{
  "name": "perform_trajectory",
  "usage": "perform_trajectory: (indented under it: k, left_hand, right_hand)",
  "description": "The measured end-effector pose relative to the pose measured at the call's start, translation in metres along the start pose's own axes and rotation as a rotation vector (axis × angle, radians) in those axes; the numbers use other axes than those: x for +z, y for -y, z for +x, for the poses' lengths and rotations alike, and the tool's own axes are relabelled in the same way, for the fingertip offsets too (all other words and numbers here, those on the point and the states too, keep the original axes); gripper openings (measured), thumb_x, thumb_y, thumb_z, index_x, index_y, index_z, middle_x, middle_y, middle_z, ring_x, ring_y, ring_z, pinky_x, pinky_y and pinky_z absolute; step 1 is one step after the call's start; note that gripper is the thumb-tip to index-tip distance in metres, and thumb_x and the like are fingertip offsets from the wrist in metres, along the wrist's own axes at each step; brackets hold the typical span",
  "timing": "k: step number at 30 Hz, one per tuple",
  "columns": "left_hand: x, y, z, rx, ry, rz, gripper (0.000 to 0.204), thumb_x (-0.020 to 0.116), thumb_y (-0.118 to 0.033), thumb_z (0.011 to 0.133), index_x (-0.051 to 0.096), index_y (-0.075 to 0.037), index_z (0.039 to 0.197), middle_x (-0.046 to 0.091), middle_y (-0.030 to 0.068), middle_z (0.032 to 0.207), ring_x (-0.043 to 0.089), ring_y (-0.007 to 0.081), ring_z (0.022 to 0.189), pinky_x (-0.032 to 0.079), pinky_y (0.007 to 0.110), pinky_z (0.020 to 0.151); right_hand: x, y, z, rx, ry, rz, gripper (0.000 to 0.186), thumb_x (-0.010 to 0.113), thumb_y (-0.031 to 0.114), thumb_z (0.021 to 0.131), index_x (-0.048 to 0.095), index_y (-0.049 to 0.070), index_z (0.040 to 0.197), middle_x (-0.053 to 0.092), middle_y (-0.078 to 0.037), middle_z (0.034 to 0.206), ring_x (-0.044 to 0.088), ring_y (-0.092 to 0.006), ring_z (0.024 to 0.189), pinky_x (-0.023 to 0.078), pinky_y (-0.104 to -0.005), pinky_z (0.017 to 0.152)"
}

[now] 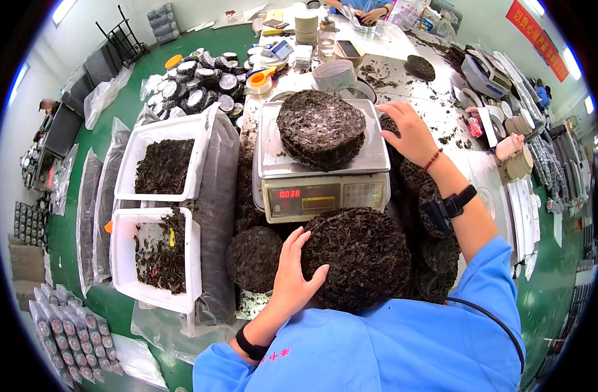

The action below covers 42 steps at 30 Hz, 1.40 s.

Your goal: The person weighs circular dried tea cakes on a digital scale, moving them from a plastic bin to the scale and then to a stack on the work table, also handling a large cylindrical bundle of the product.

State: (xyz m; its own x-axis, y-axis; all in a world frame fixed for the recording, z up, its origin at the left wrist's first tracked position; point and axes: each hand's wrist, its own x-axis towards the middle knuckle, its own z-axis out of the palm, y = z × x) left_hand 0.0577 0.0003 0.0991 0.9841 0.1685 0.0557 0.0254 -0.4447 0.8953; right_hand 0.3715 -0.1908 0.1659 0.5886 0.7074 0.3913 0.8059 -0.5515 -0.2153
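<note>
Two thick, dark discs, one on the other, make a pile (320, 127) on the steel pan of the scale (325, 198). Their sides are rough and flaky, their outline uneven, and the brownish-black top is dusted with pale grey patches. The scale's display glows red.

Nearer the person's body sits the big disc (361, 258), blacker and wider, its crinkled flakes packed into a round cake. The left hand (294, 274) is spread wide, thumb apart from the fingers, at that disc's left edge; how firmly it touches, I cannot tell. The right hand (409, 134) is also wide, grasping nothing that shows, just beside the pan's right edge and above more dark discs (436, 261). A small disc (254, 258) lies left of the big one.

Farther back, the pale surface (393, 98) is littered with dark crumbs and carries an orange tape dispenser (260, 78) and a lone flat disc (420, 67). To the left, two white tubs (129, 173) hold loose dark flakes.

Beyond are a green floor (67, 251), a heap of packs (194, 85) with pale round labels, a black hand truck (124, 39), a red banner (537, 36) and, at the far end, a co-worker (363, 9) in blue.
</note>
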Motion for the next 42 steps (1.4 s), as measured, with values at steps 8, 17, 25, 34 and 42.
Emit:
perform_trajectory:
  k: [8, 17, 25, 34, 42]
  left_hand:
    - [-0.002, 0.004, 0.001, 0.006, -0.009, -0.01, 0.07, 0.071, -0.021, 0.081, 0.038, -0.003, 0.139, 0.034, 0.0181, 0.146, 0.035, 0.0341, 0.135, 0.031, 0.042, 0.111]
    - [-0.018, 0.02, 0.021, 0.06, -0.012, -0.071, 0.067, 0.066, -0.033, 0.086, 0.04, -0.001, 0.139, 0.038, 0.0197, 0.144, 0.037, 0.0346, 0.134, 0.028, 0.042, 0.112]
    - [-0.053, 0.047, 0.112, -0.04, -0.22, -0.339, 0.05, 0.057, -0.023, 0.095, 0.042, 0.0, 0.136, 0.045, 0.0139, 0.135, 0.043, 0.0238, 0.127, 0.033, 0.038, 0.106]
    - [-0.046, 0.054, 0.189, -0.063, -0.314, -0.48, 0.047, 0.053, -0.025, 0.099, 0.043, -0.001, 0.138, 0.048, 0.0104, 0.134, 0.044, 0.0179, 0.125, 0.034, 0.031, 0.105]
    - [-0.033, 0.072, 0.225, -0.257, -0.382, -0.631, 0.06, 0.051, -0.033, 0.1, 0.033, -0.001, 0.146, 0.041, 0.0107, 0.141, 0.041, 0.0189, 0.127, 0.03, 0.033, 0.107]
  right_hand:
    - [0.049, 0.01, 0.029, -0.424, 0.068, -0.326, 0.057, 0.062, 0.004, 0.077, 0.049, 0.011, 0.131, 0.048, -0.007, 0.135, 0.043, -0.0267, 0.129, 0.034, -0.0407, 0.106]
    - [0.088, 0.003, 0.044, -0.441, -0.08, -0.286, 0.039, 0.063, 0.0, 0.075, 0.06, 0.007, 0.113, 0.064, -0.008, 0.113, 0.059, -0.0249, 0.11, 0.045, -0.0369, 0.097]
    - [0.008, 0.014, 0.092, 0.144, -0.233, 1.182, 0.047, 0.069, 0.011, 0.089, 0.047, -0.004, 0.128, 0.063, -0.011, 0.113, 0.061, -0.0165, 0.1, 0.051, -0.0298, 0.087]
    - [0.038, -0.034, 0.074, 0.57, -0.137, 1.674, 0.039, 0.064, 0.013, 0.092, 0.052, -0.003, 0.126, 0.064, -0.009, 0.111, 0.065, -0.017, 0.096, 0.055, -0.0313, 0.084]
    - [0.125, -0.061, 0.058, 0.46, -0.096, 0.328, 0.07, 0.074, 0.038, 0.083, 0.048, -0.003, 0.134, 0.063, -0.016, 0.108, 0.061, -0.0249, 0.1, 0.048, -0.0345, 0.091]
